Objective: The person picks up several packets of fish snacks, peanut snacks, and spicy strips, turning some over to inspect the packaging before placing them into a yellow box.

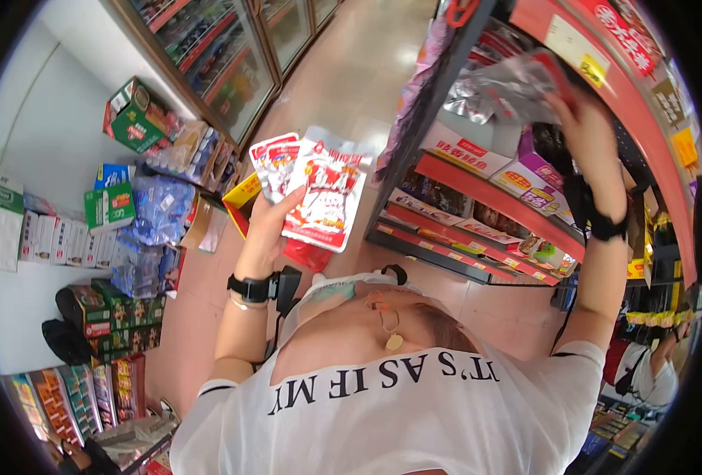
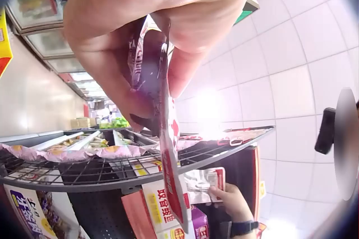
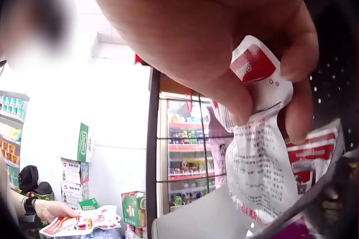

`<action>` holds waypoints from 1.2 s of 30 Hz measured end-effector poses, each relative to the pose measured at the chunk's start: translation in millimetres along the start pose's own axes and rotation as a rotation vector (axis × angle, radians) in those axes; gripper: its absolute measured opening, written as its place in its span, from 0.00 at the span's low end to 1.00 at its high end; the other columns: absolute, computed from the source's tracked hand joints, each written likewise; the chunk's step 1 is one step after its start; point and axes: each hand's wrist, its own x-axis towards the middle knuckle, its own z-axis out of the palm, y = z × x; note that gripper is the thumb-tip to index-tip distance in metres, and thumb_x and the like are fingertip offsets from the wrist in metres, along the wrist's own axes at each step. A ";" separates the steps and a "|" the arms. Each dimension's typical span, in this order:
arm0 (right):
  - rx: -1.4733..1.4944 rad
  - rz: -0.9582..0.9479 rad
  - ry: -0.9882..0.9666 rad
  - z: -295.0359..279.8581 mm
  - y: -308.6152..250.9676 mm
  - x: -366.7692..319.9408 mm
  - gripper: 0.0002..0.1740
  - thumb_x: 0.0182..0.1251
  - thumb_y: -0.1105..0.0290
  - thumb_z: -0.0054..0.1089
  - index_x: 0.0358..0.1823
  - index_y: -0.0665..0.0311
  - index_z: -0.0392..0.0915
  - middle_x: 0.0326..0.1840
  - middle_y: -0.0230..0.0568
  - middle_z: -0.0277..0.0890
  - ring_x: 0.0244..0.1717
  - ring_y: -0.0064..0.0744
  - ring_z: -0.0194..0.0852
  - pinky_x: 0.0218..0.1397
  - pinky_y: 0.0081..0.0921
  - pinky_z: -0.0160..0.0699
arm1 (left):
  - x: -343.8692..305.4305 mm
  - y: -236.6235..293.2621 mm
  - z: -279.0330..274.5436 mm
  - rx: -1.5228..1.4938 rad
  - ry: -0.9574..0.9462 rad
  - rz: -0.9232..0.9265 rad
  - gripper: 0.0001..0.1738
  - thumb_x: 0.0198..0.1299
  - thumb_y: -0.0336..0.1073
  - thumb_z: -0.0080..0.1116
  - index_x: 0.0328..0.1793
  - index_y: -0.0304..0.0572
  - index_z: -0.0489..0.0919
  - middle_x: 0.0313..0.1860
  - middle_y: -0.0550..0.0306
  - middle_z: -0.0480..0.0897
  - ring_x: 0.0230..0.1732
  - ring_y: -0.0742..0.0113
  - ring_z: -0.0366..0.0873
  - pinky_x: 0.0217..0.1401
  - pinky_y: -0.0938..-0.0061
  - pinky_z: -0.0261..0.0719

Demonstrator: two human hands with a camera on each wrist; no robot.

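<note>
My left hand [image 1: 268,226] grips red-and-white snack packets [image 1: 331,194], fanned out, thumb over the front one. Seen from the left wrist, the packets [image 2: 173,166] stand edge-on between thumb and fingers. Over at the shelf, my right hand [image 1: 584,131] pinches a silvery foil snack packet [image 1: 525,89] with a red end. The right wrist view shows this packet [image 3: 261,163] printed with small text and creased below the fingertips. Behind it, another red-and-white packet [image 3: 314,155] sits near the dark perforated shelf back.
Below my right hand, shelf tiers carry printed snack boxes [image 1: 466,150] and a purple box [image 1: 537,170]. Red price rails [image 1: 493,194] edge the tiers. To the left are stacked cartons [image 1: 133,119], wrapped bottles [image 1: 161,210] and glass-door fridges [image 1: 224,71]. Another person [image 1: 656,372] is at the right edge.
</note>
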 end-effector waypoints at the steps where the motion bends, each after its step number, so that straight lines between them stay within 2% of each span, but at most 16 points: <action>1: 0.102 0.074 -0.008 -13.3 -10.1 -12.1 0.18 0.62 0.59 0.56 0.33 0.71 0.73 0.21 0.53 0.68 0.23 0.49 0.67 0.30 0.33 0.67 | 3.3 -2.3 -1.4 0.018 0.003 0.024 0.22 0.58 0.28 0.55 0.58 0.33 0.65 0.51 0.49 0.76 0.49 0.63 0.78 0.51 0.69 0.78; 2: 0.161 0.112 -0.004 -16.6 -3.8 -23.2 0.16 0.62 0.63 0.56 0.32 0.72 0.72 0.18 0.50 0.63 0.19 0.37 0.61 0.27 0.28 0.64 | 5.7 -3.0 -1.8 0.000 -0.005 0.021 0.22 0.58 0.28 0.55 0.59 0.33 0.65 0.52 0.49 0.76 0.49 0.63 0.78 0.51 0.69 0.78; 3: 0.231 0.080 0.059 -19.1 -7.6 -35.0 0.13 0.63 0.66 0.56 0.36 0.73 0.73 0.17 0.47 0.61 0.20 0.26 0.57 0.25 0.24 0.61 | 8.0 -2.6 -2.3 -0.018 -0.016 0.018 0.22 0.58 0.28 0.55 0.59 0.33 0.65 0.52 0.49 0.76 0.49 0.63 0.78 0.51 0.68 0.78; 4: 0.332 0.005 0.225 -16.3 -15.6 -47.1 0.12 0.64 0.68 0.55 0.41 0.72 0.74 0.19 0.43 0.67 0.22 0.21 0.58 0.27 0.19 0.62 | 10.1 -3.4 -2.4 -0.044 -0.022 0.020 0.22 0.59 0.28 0.55 0.59 0.34 0.65 0.52 0.50 0.76 0.49 0.63 0.78 0.52 0.68 0.77; 5: 0.287 0.140 0.175 -22.7 -18.2 -60.4 0.13 0.65 0.69 0.54 0.45 0.72 0.74 0.25 0.38 0.73 0.27 0.17 0.62 0.32 0.17 0.65 | 12.2 -3.9 -2.2 -0.048 -0.011 0.024 0.22 0.59 0.28 0.55 0.59 0.34 0.65 0.52 0.50 0.76 0.49 0.63 0.78 0.52 0.68 0.77; 7: 0.410 0.167 0.269 -22.1 -17.5 -82.0 0.11 0.63 0.72 0.55 0.44 0.70 0.75 0.30 0.36 0.76 0.30 0.16 0.66 0.36 0.15 0.67 | 15.5 -4.5 -2.3 -0.102 -0.026 0.021 0.21 0.57 0.26 0.57 0.57 0.36 0.67 0.50 0.53 0.77 0.49 0.65 0.77 0.51 0.69 0.78; 11: 0.546 0.222 0.366 -19.4 -20.6 -120.6 0.10 0.61 0.74 0.58 0.42 0.69 0.77 0.30 0.34 0.76 0.30 0.17 0.68 0.36 0.16 0.67 | 17.0 0.2 -5.3 -0.075 -0.032 0.001 0.22 0.56 0.25 0.58 0.57 0.37 0.67 0.50 0.53 0.77 0.48 0.65 0.78 0.51 0.69 0.78; 15: 0.714 0.145 -0.120 0.0 -56.0 -127.4 0.11 0.57 0.74 0.61 0.41 0.68 0.76 0.31 0.34 0.76 0.30 0.19 0.71 0.35 0.18 0.69 | 16.9 2.0 -10.5 -0.062 -0.056 0.011 0.24 0.55 0.26 0.60 0.57 0.37 0.66 0.51 0.53 0.77 0.49 0.66 0.77 0.52 0.70 0.77; 17: 0.839 0.080 -0.213 29.1 -94.1 -115.7 0.11 0.58 0.72 0.60 0.42 0.68 0.76 0.30 0.33 0.75 0.29 0.19 0.69 0.33 0.18 0.68 | 16.0 3.1 -15.5 -0.058 -0.072 0.015 0.24 0.54 0.26 0.61 0.57 0.38 0.66 0.51 0.54 0.76 0.50 0.67 0.76 0.53 0.70 0.76; 19: 1.046 0.106 -0.413 52.4 -126.4 -106.2 0.11 0.59 0.71 0.58 0.42 0.68 0.75 0.29 0.33 0.74 0.29 0.18 0.69 0.33 0.18 0.68 | 13.1 5.1 -22.0 -0.039 -0.125 0.024 0.25 0.54 0.26 0.61 0.58 0.38 0.67 0.52 0.55 0.76 0.50 0.68 0.76 0.54 0.70 0.75; 22: 1.116 0.018 -0.515 100.0 -152.1 -98.7 0.11 0.60 0.72 0.56 0.44 0.68 0.75 0.30 0.31 0.75 0.31 0.16 0.69 0.36 0.17 0.68 | 2.6 13.4 -35.6 0.040 -0.126 0.039 0.27 0.53 0.28 0.63 0.59 0.38 0.67 0.52 0.57 0.76 0.52 0.69 0.74 0.57 0.71 0.71; 24: 1.343 0.210 -0.680 119.6 -173.7 -94.4 0.12 0.61 0.72 0.55 0.45 0.69 0.74 0.33 0.30 0.76 0.34 0.15 0.69 0.38 0.16 0.69 | -9.8 25.3 -45.6 0.125 -0.119 0.007 0.29 0.52 0.31 0.65 0.60 0.38 0.66 0.52 0.57 0.76 0.52 0.69 0.74 0.59 0.72 0.69; 25: 1.346 0.203 -0.693 127.7 -184.7 -92.8 0.12 0.61 0.72 0.55 0.45 0.69 0.74 0.33 0.30 0.76 0.34 0.15 0.69 0.38 0.16 0.69 | -14.5 29.8 -50.6 0.122 -0.106 0.010 0.29 0.52 0.31 0.65 0.60 0.38 0.66 0.52 0.57 0.76 0.52 0.69 0.74 0.59 0.72 0.69; 28: 1.605 0.420 -0.740 144.4 -220.2 -90.5 0.12 0.60 0.73 0.56 0.44 0.72 0.74 0.35 0.31 0.76 0.34 0.15 0.71 0.39 0.16 0.70 | -28.3 39.7 -70.2 0.141 -0.056 0.020 0.29 0.52 0.31 0.64 0.60 0.37 0.66 0.53 0.56 0.76 0.53 0.69 0.74 0.58 0.71 0.71; 33: 1.633 0.394 -0.845 183.1 -261.0 -95.1 0.11 0.59 0.73 0.58 0.42 0.71 0.73 0.37 0.33 0.76 0.35 0.16 0.72 0.39 0.15 0.70 | -46.6 49.3 -103.0 0.180 0.066 0.027 0.30 0.51 0.32 0.66 0.60 0.37 0.66 0.53 0.56 0.75 0.53 0.68 0.74 0.58 0.71 0.71; 36: 1.616 0.417 -0.903 201.1 -283.2 -96.8 0.13 0.58 0.74 0.59 0.43 0.70 0.71 0.36 0.34 0.76 0.34 0.17 0.72 0.40 0.16 0.72 | -54.1 48.3 -129.8 0.225 0.061 0.071 0.35 0.45 0.32 0.71 0.60 0.37 0.66 0.51 0.55 0.76 0.52 0.66 0.74 0.58 0.70 0.70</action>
